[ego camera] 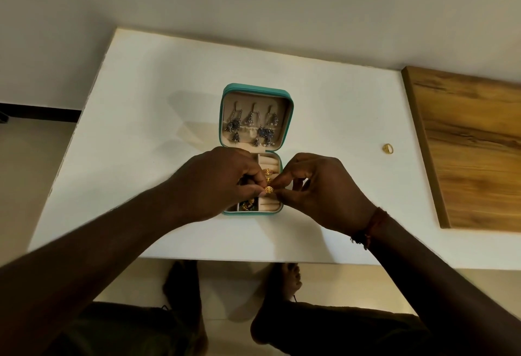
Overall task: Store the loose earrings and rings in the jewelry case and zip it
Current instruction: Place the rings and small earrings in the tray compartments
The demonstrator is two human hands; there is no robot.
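A teal jewelry case [290, 107] lies open in the middle of the white table [158, 107]. Several dark dangling earrings [251, 127] hang in its raised lid. Gold rings [267, 171] sit in the beige ring rolls of its base. Over the base, my left hand [220, 183] and my right hand [318, 189] meet, and both pinch one gold filigree ring [269, 189] between their fingertips. My hands hide much of the base. A loose gold ring [388, 148] lies on the table far to the right.
A wooden board [473, 147] lies along the right side of the table. The table's front edge runs just below my wrists, with my bare feet [284, 279] on the floor beneath. A red thread band circles my right wrist.
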